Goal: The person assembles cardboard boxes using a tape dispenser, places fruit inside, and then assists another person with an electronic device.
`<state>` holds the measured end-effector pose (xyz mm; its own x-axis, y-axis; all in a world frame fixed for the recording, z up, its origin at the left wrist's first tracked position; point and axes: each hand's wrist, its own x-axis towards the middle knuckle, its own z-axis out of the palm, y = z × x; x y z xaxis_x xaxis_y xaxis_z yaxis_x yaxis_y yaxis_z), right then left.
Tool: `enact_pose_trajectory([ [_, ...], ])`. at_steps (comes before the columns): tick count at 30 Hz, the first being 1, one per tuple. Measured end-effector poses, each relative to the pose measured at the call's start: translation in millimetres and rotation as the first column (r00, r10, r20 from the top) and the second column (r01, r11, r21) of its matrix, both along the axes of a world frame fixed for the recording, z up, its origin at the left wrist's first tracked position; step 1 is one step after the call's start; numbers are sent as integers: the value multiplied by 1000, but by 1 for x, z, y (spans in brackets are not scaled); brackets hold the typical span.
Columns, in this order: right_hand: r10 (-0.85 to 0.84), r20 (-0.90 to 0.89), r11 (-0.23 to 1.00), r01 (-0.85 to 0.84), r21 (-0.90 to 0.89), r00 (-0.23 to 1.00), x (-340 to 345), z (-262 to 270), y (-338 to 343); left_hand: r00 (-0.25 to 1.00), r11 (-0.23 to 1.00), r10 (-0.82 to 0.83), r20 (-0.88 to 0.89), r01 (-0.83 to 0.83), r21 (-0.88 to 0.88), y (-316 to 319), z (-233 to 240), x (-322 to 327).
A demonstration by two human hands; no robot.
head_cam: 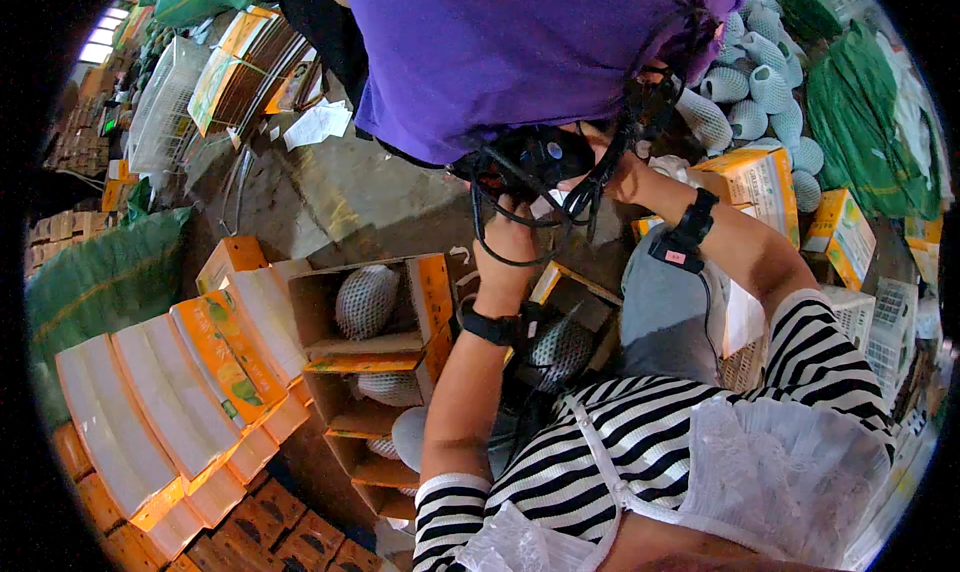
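A person in a purple shirt (510, 54) bends close in front of me. At that person's waist is a black pouch or device (551, 156) with loops of black cable (592, 189) hanging from it. My left hand (508, 234) is at the pouch's lower edge, fingers curled, with a cable loop crossing it. My right hand (600, 152) reaches to the pouch's right side, partly covered by cables. A small white piece (547, 203) shows between my hands. The fingertips of both hands are hidden, so what they grip cannot be told. Both my wrists wear black bands.
Open cartons (375, 347) holding net-wrapped round items (367, 302) stand left of my left arm. Farther left are stacked orange and white cartons (232, 354) and a green sack (105, 279). Net-wrapped items (765, 84) pile up at the upper right, beside a green sack (855, 122) and cartons (757, 182).
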<state>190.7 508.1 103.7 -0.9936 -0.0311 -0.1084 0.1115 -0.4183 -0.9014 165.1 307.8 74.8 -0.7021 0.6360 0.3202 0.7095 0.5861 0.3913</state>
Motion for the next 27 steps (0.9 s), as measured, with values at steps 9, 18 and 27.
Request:
enact_pose_trajectory([
  [9, 233, -218, 547, 58, 835, 948, -12, 25, 15, 1000, 965, 7, -6, -5, 261, -1, 54, 19],
  [18, 280, -207, 355, 100, 930, 937, -9, 37, 33, 998, 984, -61, 14, 58, 167, 4, 69, 7],
  [27, 313, 22, 285, -116, 951, 949, -11, 85, 39, 994, 939, 55, -99, -17, 344, 23, 97, 1],
])
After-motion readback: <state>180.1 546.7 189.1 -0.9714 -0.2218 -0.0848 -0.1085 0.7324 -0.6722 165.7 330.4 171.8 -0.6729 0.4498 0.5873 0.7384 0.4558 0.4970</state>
